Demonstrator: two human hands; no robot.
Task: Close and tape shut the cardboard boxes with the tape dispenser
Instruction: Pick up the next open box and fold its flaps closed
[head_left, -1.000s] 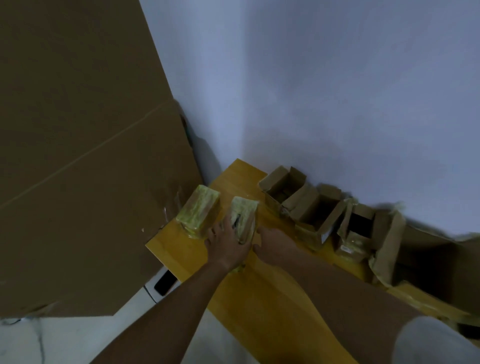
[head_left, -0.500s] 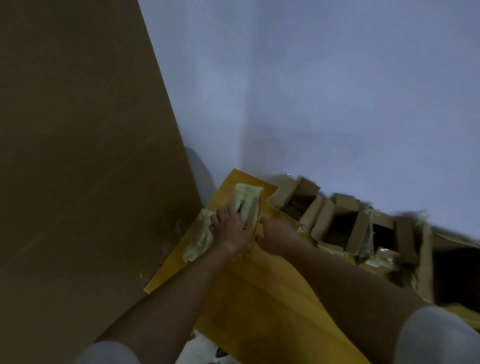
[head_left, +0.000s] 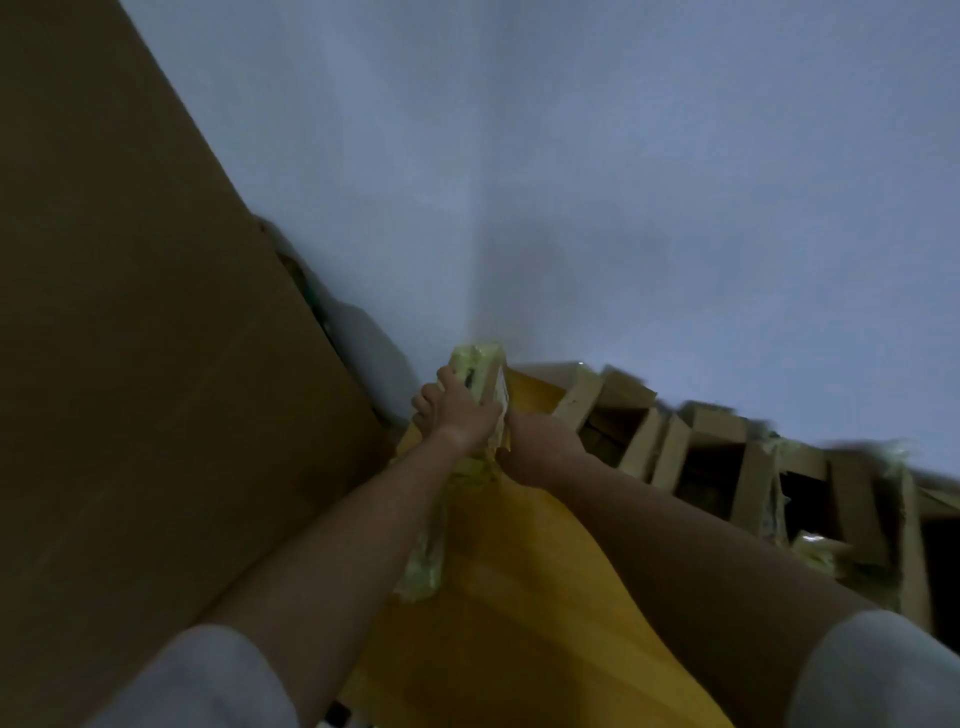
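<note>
At frame centre, the left hand (head_left: 460, 413) grips a small taped box (head_left: 480, 371) (glossy yellowish wrap, blurred) on the yellow tabletop (head_left: 530, 597); the right hand (head_left: 535, 441) touches it, its grip hidden.

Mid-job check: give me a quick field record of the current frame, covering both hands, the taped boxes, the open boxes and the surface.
left hand: fingers curled over the far taped box
right hand: beside that box; grip cannot be told
near taped box: partly hidden under the left forearm
open boxes: row along the wall, flaps up, untaped
table: yellow wood
big cardboard sheet: leaning at left
tape dispenser: not visible
</note>
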